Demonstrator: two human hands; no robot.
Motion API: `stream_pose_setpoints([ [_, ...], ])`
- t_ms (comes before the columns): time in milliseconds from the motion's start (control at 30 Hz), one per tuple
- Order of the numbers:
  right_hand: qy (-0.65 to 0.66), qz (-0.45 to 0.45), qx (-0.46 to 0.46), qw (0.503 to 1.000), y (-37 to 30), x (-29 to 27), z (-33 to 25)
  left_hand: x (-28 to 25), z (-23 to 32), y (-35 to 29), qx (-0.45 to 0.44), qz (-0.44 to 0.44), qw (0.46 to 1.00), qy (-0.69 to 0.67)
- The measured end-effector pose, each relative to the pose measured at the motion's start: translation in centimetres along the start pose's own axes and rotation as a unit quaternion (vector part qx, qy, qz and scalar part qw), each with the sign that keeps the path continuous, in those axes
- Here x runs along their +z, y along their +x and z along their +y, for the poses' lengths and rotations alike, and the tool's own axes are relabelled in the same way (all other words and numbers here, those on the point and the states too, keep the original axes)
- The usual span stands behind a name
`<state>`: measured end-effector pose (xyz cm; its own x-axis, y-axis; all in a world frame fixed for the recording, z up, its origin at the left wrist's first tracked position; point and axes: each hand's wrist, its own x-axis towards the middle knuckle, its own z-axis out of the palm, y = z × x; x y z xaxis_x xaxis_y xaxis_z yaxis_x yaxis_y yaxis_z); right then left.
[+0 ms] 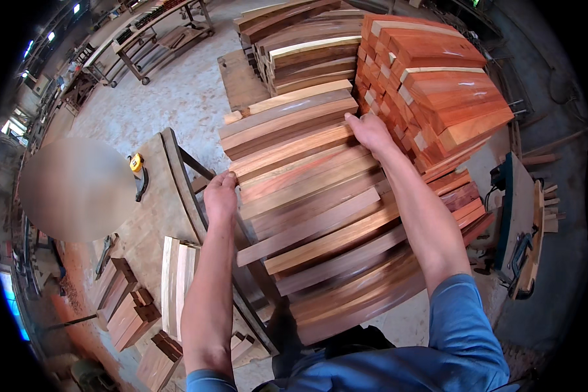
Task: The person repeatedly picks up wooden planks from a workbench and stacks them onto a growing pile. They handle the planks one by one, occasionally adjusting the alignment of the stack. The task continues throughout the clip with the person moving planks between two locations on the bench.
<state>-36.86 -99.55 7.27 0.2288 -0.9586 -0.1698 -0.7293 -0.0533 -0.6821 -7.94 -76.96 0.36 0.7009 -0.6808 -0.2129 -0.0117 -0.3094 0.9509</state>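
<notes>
A light brown wooden board [293,151] lies across the top of a row of boards in front of me. Its left end is gripped by my left hand [221,194], fingers closed with the thumb along the end. At the opposite end my right hand [372,133] is closed on the same board, thumb on top. Several more boards [313,196], in pale, pinkish and dark brown tones, lie side by side from there down toward my body. Just beyond the held board is a darker brown board [287,112]. The undersides of both hands are hidden.
A tall stack of reddish boards [447,85] rises at the far right, beside a brown stack [313,55]. On the left, a workbench [160,196] carries a yellow tape measure [136,163], a clamp [104,253] and short wood pieces [134,320]. A wheeled table [137,49] stands farther back.
</notes>
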Motion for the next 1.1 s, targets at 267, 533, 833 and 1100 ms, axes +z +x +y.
stream_pose_setpoints([
  [267,0.106,0.073,-0.103,0.986,-3.0,-3.3,-3.4,-2.7,5.2,-3.9,0.007,0.023,0.992,-0.127],
  [533,-0.087,0.032,-0.128,0.987,-5.5,-1.5,3.4,-3.1,2.8,-8.7,0.025,-0.011,1.0,0.004],
  [833,-0.187,-0.158,-0.387,0.889,-8.6,0.1,-2.9,-1.9,1.5,-9.6,0.074,0.062,0.987,-0.127],
  [1100,-0.237,-0.182,-0.38,0.875,-8.8,0.3,-5.0,-1.0,1.1,-9.6,0.062,0.044,0.992,-0.1],
])
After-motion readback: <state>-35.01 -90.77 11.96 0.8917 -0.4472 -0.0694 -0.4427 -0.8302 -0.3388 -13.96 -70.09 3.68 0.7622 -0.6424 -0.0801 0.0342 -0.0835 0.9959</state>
